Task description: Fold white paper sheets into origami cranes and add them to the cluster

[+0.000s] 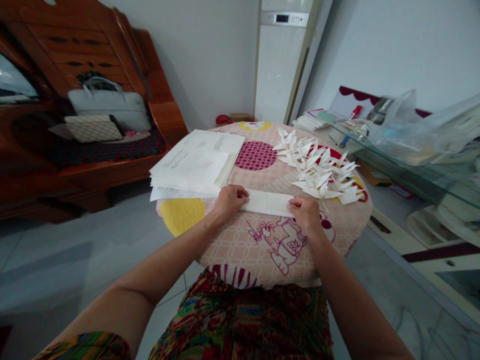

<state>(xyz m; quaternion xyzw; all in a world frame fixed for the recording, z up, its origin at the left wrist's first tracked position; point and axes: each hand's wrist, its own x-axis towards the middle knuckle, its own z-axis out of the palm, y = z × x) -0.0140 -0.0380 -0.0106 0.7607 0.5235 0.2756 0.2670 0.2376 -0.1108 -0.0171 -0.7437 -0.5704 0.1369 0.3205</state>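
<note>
A folded strip of white paper (268, 202) lies across the near part of a round table covered in a patterned cloth (262, 245). My left hand (229, 198) presses on the strip's left end with its fingers curled down. My right hand (305, 212) pins the right end, fingers bent onto the paper. A stack of white sheets (197, 162) sits at the table's left, just beyond my left hand. Several folded white paper shapes (318, 170) are heaped at the table's right, just beyond my right hand.
A carved wooden bench (86, 95) with a grey bag (110, 107) and a quilted bag (92, 128) stands at the left. A tall white standing unit (279, 60) is behind the table. A glass shelf with clutter (408, 140) runs along the right. Grey tiled floor surrounds the table.
</note>
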